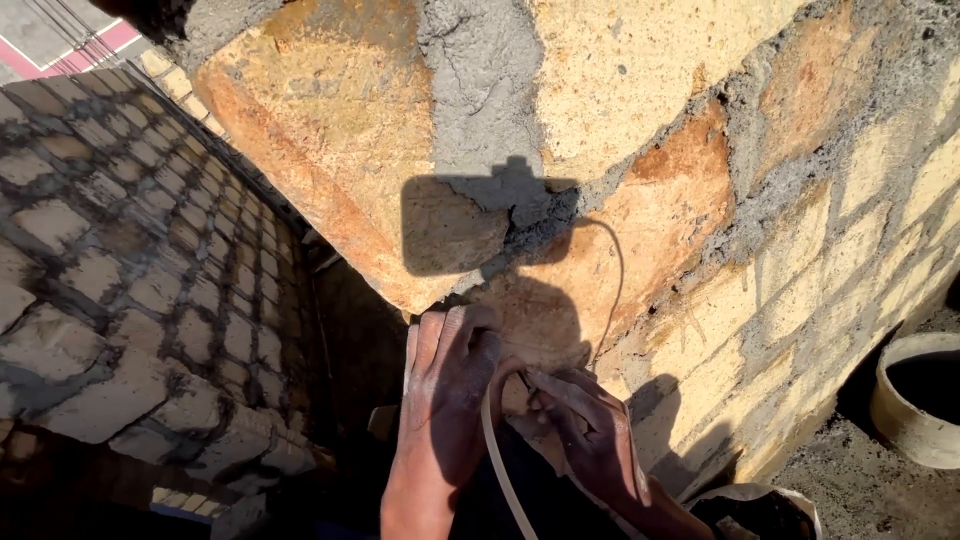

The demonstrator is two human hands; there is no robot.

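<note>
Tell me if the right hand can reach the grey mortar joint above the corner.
Probably yes: the right hand holds a cord by the corner, and nothing blocks the way up to the mortar joint.

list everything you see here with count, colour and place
stone wall: one, yellow-orange blocks, centre and right, forming a corner
mortar: grey, in the joints between blocks
far wall: one, shaded brown-grey blocks, left
cord: one, pale, runs between the hands at the corner
bucket: one, pale rim, dark inside, right edge on the ground
sack: one, pale rim, bottom right
left hand: one, dusty, on the corner block beside the cord
right hand: one, dusty, fingers at the cord
</note>
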